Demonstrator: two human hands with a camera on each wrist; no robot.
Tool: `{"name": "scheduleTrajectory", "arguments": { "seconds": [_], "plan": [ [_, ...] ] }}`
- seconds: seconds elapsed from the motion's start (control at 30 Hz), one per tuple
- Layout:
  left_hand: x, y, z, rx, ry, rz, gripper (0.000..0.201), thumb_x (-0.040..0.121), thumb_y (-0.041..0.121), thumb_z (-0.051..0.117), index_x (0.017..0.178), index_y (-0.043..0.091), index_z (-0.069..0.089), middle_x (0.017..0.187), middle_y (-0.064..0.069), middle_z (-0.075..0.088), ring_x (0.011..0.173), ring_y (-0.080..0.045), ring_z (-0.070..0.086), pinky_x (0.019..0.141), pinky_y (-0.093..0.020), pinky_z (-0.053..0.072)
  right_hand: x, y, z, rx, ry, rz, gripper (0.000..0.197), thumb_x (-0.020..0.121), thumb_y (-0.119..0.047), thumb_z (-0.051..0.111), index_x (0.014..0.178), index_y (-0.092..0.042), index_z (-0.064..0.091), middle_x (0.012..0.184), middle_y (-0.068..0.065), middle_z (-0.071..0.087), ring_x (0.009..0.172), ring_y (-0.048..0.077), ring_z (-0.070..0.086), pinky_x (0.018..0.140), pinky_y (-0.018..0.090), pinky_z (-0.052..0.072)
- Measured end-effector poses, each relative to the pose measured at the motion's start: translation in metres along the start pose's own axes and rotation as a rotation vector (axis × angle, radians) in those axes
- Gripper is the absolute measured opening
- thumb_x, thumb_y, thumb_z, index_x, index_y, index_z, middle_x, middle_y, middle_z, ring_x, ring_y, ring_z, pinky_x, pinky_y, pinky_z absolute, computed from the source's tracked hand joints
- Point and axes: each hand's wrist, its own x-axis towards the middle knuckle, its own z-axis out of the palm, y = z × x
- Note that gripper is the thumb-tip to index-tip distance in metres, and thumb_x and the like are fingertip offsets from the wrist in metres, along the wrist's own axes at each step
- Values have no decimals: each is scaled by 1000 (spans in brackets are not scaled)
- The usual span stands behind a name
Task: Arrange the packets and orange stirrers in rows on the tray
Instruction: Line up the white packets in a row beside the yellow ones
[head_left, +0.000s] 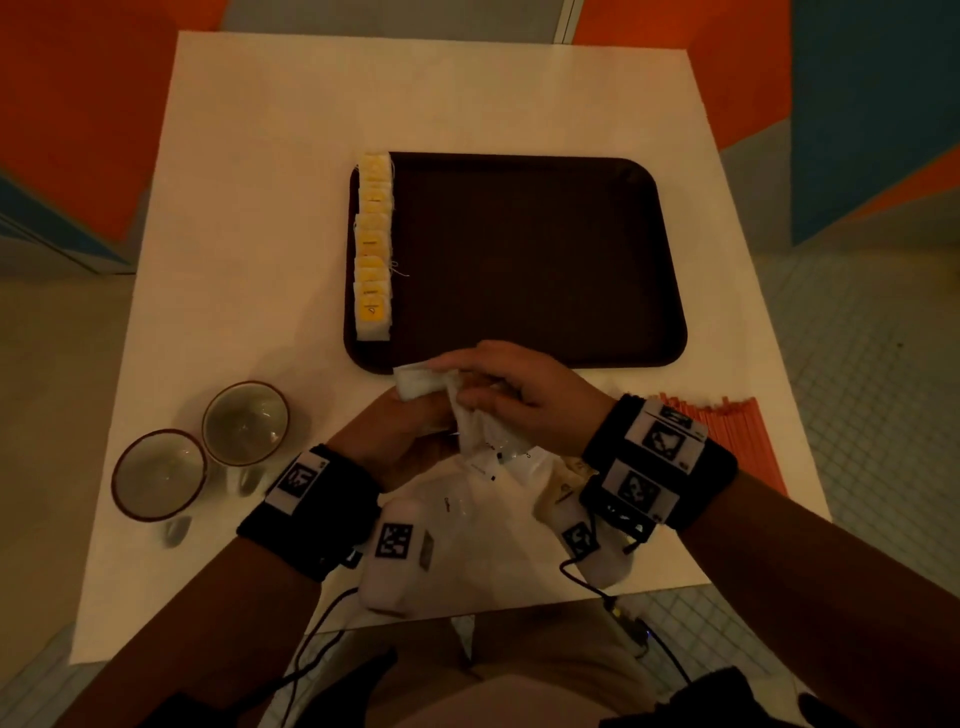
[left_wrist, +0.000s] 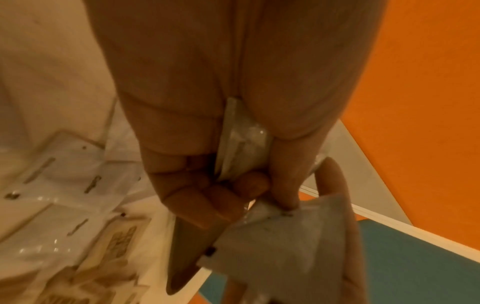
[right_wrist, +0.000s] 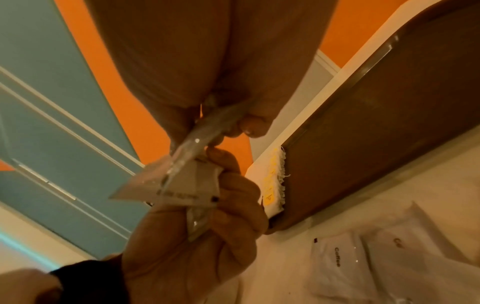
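Note:
A dark brown tray (head_left: 535, 260) lies mid-table with a row of yellow-labelled tea bags (head_left: 373, 244) along its left edge. Just before the tray's near edge my left hand (head_left: 415, 410) grips a white packet (head_left: 415, 382). The left wrist view shows that packet (left_wrist: 280, 236) pinched at my fingertips. My right hand (head_left: 467, 387) pinches a clear plastic bag (head_left: 483, 431) that hangs between both hands, and the clear plastic bag (right_wrist: 192, 142) appears again in the right wrist view. White coffee packets (head_left: 467, 519) are heaped on the table below. Orange stirrers (head_left: 727, 415) lie behind my right wrist.
Two empty cups (head_left: 244, 423) (head_left: 158, 473) stand on the white table (head_left: 260, 156) at the left front. Most of the tray's floor right of the tea bags is bare. Cables hang from my wrist cameras over the table's near edge.

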Motion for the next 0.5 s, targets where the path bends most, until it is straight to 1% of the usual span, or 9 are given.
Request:
{"name": "scheduleTrajectory", "arguments": {
  "seconds": [0.03,0.1,0.13,0.2,0.3,0.33,0.4,0.47,0.5],
  "plan": [
    [0,0,2,-17,-14,4,33,72,25,71,103,13,66,100,-11,69,93,-26,66,79,-38,55,2,-1,1,19,7,6,32,91,-16,52,123,-18,53,91,-9,52,85,0,50,75,11,41],
    [-1,-3,8,-34,17,2,26,80,30,64,102,15,68,101,-10,70,94,-25,67,80,-37,56,4,-2,4,45,35,24,25,90,-15,54,114,-15,56,87,-17,50,82,-4,49,73,8,40],
    [-2,-5,10,-46,54,-11,24,82,35,61,97,19,70,98,-7,72,92,-23,68,78,-35,57,6,-2,6,38,38,32,22,90,-15,54,111,-15,56,86,-17,48,81,-4,49,72,8,39],
    [-1,-9,14,-86,123,-57,28,84,46,53,88,25,72,90,0,74,85,-18,70,72,-31,58,8,-3,7,19,18,31,17,90,-14,54,107,-16,56,86,-18,47,82,-3,48,71,7,38],
    [0,-16,16,-159,177,-126,31,92,37,37,95,22,64,85,0,74,78,-16,71,68,-30,58,12,-4,8,8,5,1,13,89,-10,53,101,-12,57,81,-21,46,81,-13,47,71,2,36],
    [-1,-16,17,-163,182,-140,30,90,38,39,97,21,63,86,-1,74,78,-16,70,68,-31,57,13,-3,8,4,1,-8,11,89,-9,53,99,-11,57,81,-20,46,81,-13,47,72,2,36],
    [-2,-14,16,-193,173,-162,33,82,41,46,92,19,69,87,-4,71,77,-18,68,70,-32,53,14,0,7,-25,-13,-4,8,89,-8,53,95,-10,57,83,-19,46,79,-11,47,72,3,37],
    [-2,-10,14,-219,141,-176,41,81,46,42,88,19,72,92,-6,69,80,-19,67,75,-35,50,13,2,6,-59,-26,12,5,88,-9,54,92,-11,57,84,-17,47,79,-9,46,71,2,36],
    [-3,-7,14,-226,122,-185,49,83,53,37,92,20,72,97,-7,70,84,-20,68,80,-37,48,13,3,5,-76,-36,16,5,88,-9,54,91,-11,57,85,-14,47,80,-9,46,71,2,35]
  ]
}}
